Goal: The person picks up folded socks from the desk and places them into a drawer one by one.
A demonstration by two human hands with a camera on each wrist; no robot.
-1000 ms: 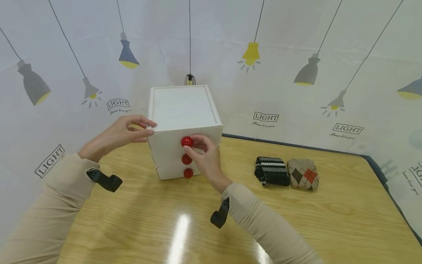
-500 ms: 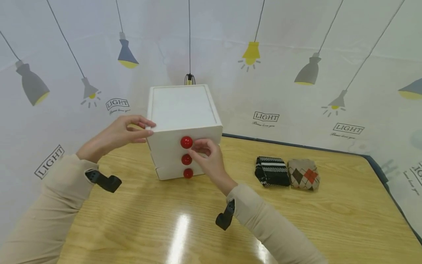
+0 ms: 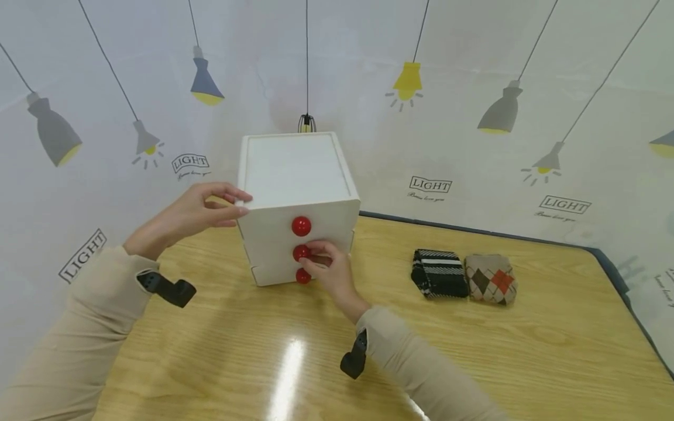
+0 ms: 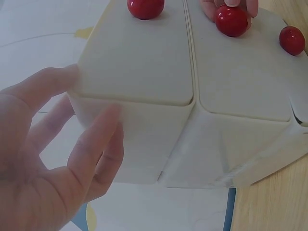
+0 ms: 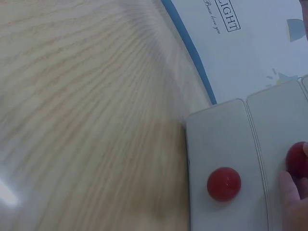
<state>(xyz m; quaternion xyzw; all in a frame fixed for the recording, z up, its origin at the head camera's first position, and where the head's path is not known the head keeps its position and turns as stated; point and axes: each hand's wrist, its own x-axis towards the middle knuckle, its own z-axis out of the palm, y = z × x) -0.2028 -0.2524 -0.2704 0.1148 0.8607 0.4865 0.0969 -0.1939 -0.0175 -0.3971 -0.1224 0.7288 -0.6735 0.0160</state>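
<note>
A white drawer cabinet (image 3: pixel 295 169) with three round red knobs down its front stands on the table. At its upper left front corner my left hand (image 3: pixel 192 215) grips the edge, fingers on the top and thumb near the front; the left wrist view shows the left hand (image 4: pixel 62 144) at this corner too. My right hand (image 3: pixel 334 272) pinches the middle red knob (image 3: pixel 301 252) between thumb and fingers. Above it the top knob (image 3: pixel 301 226) is untouched. The bottom knob (image 3: pixel 302 275) sits just below the right fingers. All drawer fronts lie flush.
On the table (image 3: pixel 474 351) to the right lie a folded black-and-white plaid cloth item (image 3: pixel 439 273) and a folded beige argyle one (image 3: pixel 491 279), side by side. Behind the cabinet hangs a white backdrop (image 3: pixel 447 152) printed with lamps.
My right hand has left the top knob, moved down, and now pinches the middle knob. The left hand stays at the cabinet corner. The view has shifted slightly.
</note>
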